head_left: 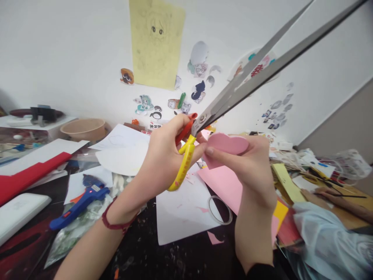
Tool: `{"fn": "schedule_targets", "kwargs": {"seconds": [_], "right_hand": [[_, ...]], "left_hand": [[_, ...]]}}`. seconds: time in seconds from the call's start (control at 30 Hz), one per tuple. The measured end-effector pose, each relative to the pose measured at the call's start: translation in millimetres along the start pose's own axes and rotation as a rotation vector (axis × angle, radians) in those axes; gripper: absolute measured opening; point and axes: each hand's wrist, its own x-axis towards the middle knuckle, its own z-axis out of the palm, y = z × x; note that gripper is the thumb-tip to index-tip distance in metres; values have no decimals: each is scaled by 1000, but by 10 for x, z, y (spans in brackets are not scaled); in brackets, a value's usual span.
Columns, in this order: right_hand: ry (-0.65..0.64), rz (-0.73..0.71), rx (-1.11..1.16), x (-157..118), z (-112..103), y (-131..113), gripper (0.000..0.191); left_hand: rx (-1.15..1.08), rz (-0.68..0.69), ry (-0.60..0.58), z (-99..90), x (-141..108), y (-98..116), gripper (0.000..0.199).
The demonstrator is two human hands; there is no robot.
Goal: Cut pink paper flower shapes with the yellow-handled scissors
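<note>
My left hand [167, 149] is closed around a pair of scissors [185, 165] with red and yellow handles. The long blades rise to the upper right, slightly parted, pointing away from the paper. In my right hand [247, 159], thumb and fingers pinch a pink paper cutout [227, 143] with a curved, scalloped edge. My left fingertips reach up to the cutout's left end; whether they grip it too is hard to see. Beneath both hands lies a white sheet [186, 221] with small pink scraps, beside a larger pink sheet [223, 184].
A blue glue gun [81, 202] and plastic bags lie left, near a white box-shaped object [25, 214] and a wooden bowl [84, 129]. A pale ring [220, 210] rests near the white sheet's edge. At right, another person's hand [332, 194] and pale sleeve [329, 237] are close.
</note>
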Motion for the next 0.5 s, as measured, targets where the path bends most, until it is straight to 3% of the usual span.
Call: {"fn": "schedule_targets", "kwargs": {"seconds": [0.2, 0.5], "right_hand": [[-51, -8, -60, 10, 12, -65, 38], [14, -37, -195, -12, 52, -80, 39]], "left_hand": [[-54, -30, -2, 25, -15, -33, 19], [-51, -40, 17, 62, -28, -39, 22]]}}
